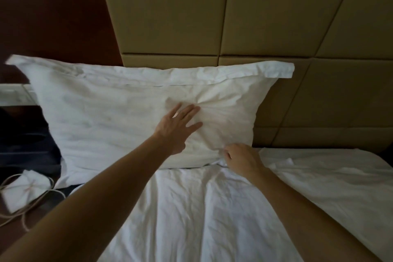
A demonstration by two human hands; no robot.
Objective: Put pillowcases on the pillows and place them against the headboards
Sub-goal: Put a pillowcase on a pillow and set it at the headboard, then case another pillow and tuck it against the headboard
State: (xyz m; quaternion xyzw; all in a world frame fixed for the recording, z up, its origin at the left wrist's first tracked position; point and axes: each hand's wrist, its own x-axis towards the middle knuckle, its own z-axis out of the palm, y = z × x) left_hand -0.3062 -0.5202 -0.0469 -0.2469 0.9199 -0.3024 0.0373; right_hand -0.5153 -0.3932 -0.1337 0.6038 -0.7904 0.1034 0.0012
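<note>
A white pillow in its pillowcase leans upright against the tan padded headboard, its flap edge along the top. My left hand lies flat on the pillow's front with fingers spread and straight. Lower right, my right hand has curled fingers pinching the pillowcase fabric at the pillow's bottom edge, where it meets the bed sheet.
A wrinkled white sheet covers the bed in front of me. To the left stand a dark nightstand area, a folded white cloth and a beige cord. A dark red wall panel is behind the pillow's left end.
</note>
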